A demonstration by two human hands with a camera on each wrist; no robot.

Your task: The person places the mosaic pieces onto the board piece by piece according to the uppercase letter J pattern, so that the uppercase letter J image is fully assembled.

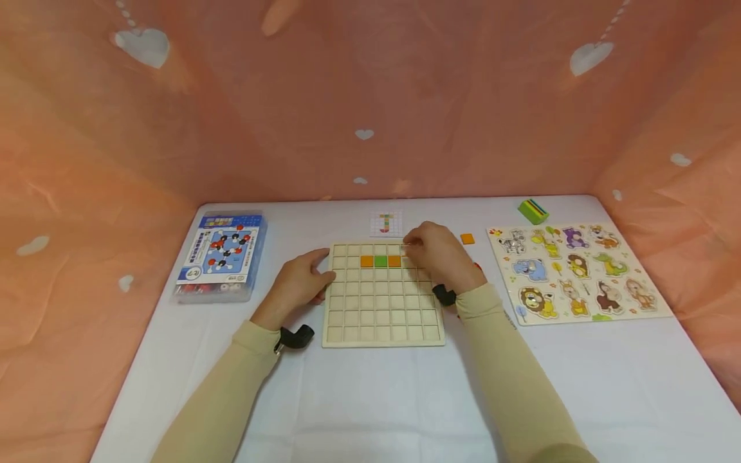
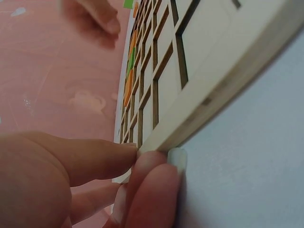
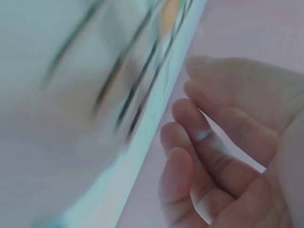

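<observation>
A wooden grid board [image 1: 383, 296] lies flat, with two orange tiles [image 1: 366, 262] and one green tile [image 1: 380, 262] side by side in its second row from the back. My left hand [image 1: 297, 281] grips the board's left edge; in the left wrist view its thumb [image 2: 102, 159] and fingertips pinch the rim. Over the board's back right corner is my right hand [image 1: 442, 254], its fingers loosely bent. Nothing shows between those fingers [image 3: 209, 137] in the right wrist view. Behind the board lies a small card [image 1: 386, 223] printed with a coloured J-shaped pattern.
A loose orange tile [image 1: 467, 238] lies right of the board, and red pieces [image 1: 478, 266] are partly hidden by the right arm. An animal puzzle board [image 1: 579, 273] and a green striped block [image 1: 533, 211] are at the right. A molecule-kit box [image 1: 221, 256] stands at the left.
</observation>
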